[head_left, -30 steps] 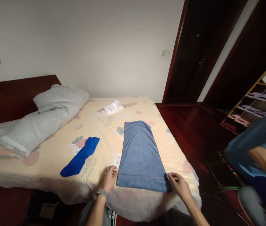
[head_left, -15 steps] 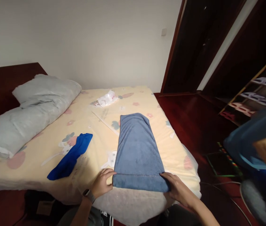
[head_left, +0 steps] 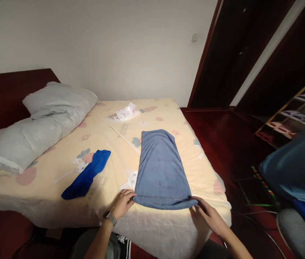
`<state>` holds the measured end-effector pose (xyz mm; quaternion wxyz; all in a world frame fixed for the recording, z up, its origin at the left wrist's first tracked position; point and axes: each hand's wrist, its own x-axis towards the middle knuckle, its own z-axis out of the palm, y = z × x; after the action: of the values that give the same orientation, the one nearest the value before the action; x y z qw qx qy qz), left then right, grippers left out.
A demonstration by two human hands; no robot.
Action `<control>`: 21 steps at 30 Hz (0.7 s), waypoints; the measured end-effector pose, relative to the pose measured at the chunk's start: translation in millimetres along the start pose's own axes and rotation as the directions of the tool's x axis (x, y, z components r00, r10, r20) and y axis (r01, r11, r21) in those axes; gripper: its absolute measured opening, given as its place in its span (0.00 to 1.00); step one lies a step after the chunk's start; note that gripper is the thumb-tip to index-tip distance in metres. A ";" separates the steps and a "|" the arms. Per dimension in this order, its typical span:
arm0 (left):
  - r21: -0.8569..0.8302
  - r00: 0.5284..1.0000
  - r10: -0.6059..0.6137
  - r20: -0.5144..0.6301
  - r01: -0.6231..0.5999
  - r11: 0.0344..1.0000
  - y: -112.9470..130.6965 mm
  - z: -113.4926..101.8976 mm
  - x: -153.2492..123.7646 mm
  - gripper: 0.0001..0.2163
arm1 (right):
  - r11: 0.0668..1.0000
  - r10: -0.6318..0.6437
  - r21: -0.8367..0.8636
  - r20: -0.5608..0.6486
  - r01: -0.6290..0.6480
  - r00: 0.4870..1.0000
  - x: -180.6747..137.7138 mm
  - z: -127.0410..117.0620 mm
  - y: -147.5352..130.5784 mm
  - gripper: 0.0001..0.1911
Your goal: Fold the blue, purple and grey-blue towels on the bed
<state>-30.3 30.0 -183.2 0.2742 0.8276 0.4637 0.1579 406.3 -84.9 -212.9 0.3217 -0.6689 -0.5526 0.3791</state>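
A grey-blue towel (head_left: 162, 165) lies lengthwise on the bed (head_left: 209, 172), its near end folded over into a narrow band. At the band's left corner, my left hand (head_left: 123, 204), with a watch on the wrist, pinches the fabric between thumb and fingers. My right hand (head_left: 209, 215) grips the right corner the same way, and that corner sticks out slightly past the towel's side. To the left of the towel, a bright blue cloth (head_left: 87, 174) lies in a long, crumpled strip, touched by neither hand.
Beyond the towel sits a crumpled white plastic bag (head_left: 127, 112). A grey quilt (head_left: 52, 126) is heaped by the dark headboard (head_left: 14, 93). At right, another person (head_left: 295, 169) in blue is near a shoe rack (head_left: 290, 115). A cable (head_left: 263, 212) runs across the floor.
The band at the towel's near end has become narrower, its edge lifted and curled by both hands. The view has shifted slightly. The other person's arm has moved lower and mostly out of view.
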 end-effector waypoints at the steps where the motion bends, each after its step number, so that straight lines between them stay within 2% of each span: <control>1: 0.004 1.000 -0.022 -0.018 0.022 1.000 1.9 1.0 1.4 0.12 | 1.000 0.001 0.018 -0.012 -0.001 1.000 0.0 2.3 0.8 0.25; 3: 0.020 0.996 -0.064 -0.054 0.066 0.998 5.2 3.9 4.4 0.10 | 0.999 -0.009 0.035 -0.049 0.011 0.999 -1.3 8.7 2.4 0.26; 6: 0.071 0.986 -0.129 -0.103 0.137 0.988 8.4 10.5 8.1 0.13 | 0.999 -0.039 0.009 -0.178 0.042 0.983 -4.6 22.2 5.0 0.26; 9: 0.130 0.967 -0.203 -0.156 0.224 0.966 11.2 18.8 9.8 0.14 | 1.000 0.010 -0.006 -0.316 -0.013 0.949 -3.2 35.8 4.9 0.21; 11: 0.139 0.951 -0.238 -0.195 0.267 0.954 13.6 24.2 10.2 0.15 | 0.998 0.052 -0.023 -0.368 -0.065 0.928 1.5 41.5 1.4 0.22; 14: 0.107 0.926 -0.276 -0.256 0.311 0.944 17.7 30.1 12.0 0.15 | 0.977 0.036 -0.178 -0.394 -0.115 0.919 11.0 44.1 -8.6 0.29; 17: 0.070 0.898 -0.333 -0.287 0.366 0.928 21.1 32.4 15.9 0.15 | 0.908 0.009 -0.382 -0.386 -0.169 0.922 19.4 44.1 -18.1 0.34; 21: -0.002 0.863 -0.440 -0.247 0.454 0.891 24.4 31.7 21.4 0.16 | 0.885 -0.035 -0.438 -0.397 -0.156 0.917 25.4 45.2 -18.0 0.36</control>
<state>13.8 28.3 -193.8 0.2216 0.6797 0.6767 0.1763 361.0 -56.1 -224.3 0.2458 -0.8054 -0.5290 0.1049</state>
